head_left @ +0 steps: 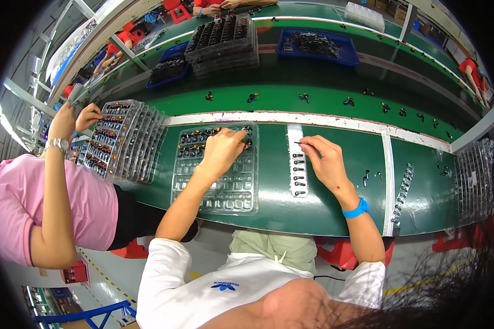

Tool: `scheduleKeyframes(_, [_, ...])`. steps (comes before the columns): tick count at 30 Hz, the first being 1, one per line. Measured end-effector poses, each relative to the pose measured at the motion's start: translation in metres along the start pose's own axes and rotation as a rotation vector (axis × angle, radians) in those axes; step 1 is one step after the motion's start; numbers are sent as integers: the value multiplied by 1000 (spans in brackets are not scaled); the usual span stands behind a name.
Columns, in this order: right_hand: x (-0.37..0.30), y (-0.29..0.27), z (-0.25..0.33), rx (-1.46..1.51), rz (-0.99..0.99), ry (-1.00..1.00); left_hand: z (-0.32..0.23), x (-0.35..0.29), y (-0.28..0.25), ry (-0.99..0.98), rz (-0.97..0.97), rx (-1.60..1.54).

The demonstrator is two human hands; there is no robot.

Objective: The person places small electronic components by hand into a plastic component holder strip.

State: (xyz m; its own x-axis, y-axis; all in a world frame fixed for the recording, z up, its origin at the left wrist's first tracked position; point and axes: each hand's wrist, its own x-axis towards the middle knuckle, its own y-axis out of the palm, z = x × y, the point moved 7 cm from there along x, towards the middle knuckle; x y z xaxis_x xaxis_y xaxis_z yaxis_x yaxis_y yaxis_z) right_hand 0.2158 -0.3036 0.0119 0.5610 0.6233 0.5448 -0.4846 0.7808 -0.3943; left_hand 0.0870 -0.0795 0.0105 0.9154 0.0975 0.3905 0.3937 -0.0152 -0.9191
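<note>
A clear plastic compartment tray (213, 203) lies before me, its far rows filled with small dark parts (203, 134) that show orange and blue bits. My left hand (220, 152) reaches over the tray's far right corner, fingertips pinched among those parts; what they hold is hidden. To the right lies a white strip (294, 133) carrying a column of several small black stick-shaped pieces (298, 170). At its far end my right hand (326, 162) pinches a similar thin black piece (299, 143) between thumb and forefinger.
Behind a white rail (269, 117), small parts (252, 97) sit spaced along a green belt. Stacked trays (126, 140) stand left, beside a person in pink (66, 203); more stacks (476, 181) stand far right. A blue tray (317, 46) of dark pieces lies beyond the belt.
</note>
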Motion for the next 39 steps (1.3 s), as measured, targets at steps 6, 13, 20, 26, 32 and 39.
scheduleKeyframes(6, [0,1,7,-30,-16,-33,7,5,9,-147,182,101])
scheduleKeyframes(13, [-1,0,4,-32,-30,-52,5,6,-11,-100,118,-31])
scheduleKeyframes(20, [-1,1,10,-29,-12,-69,12,-1,7,-162,101,-17])
scheduleKeyframes(26, [0,0,12,-47,-36,-99,23,9,1,-332,179,-203])
scheduleKeyframes(32, [-4,4,9,-32,8,-86,26,5,10,-288,54,-122])
scheduleKeyframes(39, [-4,5,10,-43,19,-91,28,10,3,-366,186,-166])
